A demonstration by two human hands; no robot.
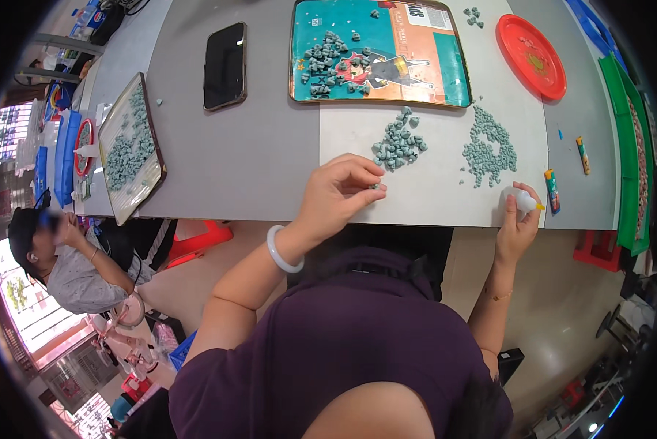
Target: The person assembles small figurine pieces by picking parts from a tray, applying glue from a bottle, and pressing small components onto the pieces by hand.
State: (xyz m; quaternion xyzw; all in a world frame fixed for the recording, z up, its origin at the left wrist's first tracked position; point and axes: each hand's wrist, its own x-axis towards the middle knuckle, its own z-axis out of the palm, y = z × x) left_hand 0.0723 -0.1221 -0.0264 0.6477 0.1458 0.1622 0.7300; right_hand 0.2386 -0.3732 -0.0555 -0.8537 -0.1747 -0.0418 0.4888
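My left hand (330, 196) pinches a small grey-green piece (374, 186) between thumb and fingertips, just over the table's near edge. In my right hand (517, 233) is a small white squeeze bottle (523, 200) with a yellow tip, lying tilted in the fingers and pointing right. Beyond my left fingertips sits a heap of chunky grey-green pieces (399, 143). A wider spread of smaller grey-green pieces (489, 155) lies above my right hand, with a bare gap in its middle.
A printed teal and orange tray (454, 82) holds more chunks. Around it are a black phone (225, 66), a red plate (510, 50), two small tubes (553, 192) and a green bin (621, 139). At left stand a tray (110, 135) of pieces and a seated person (87, 274).
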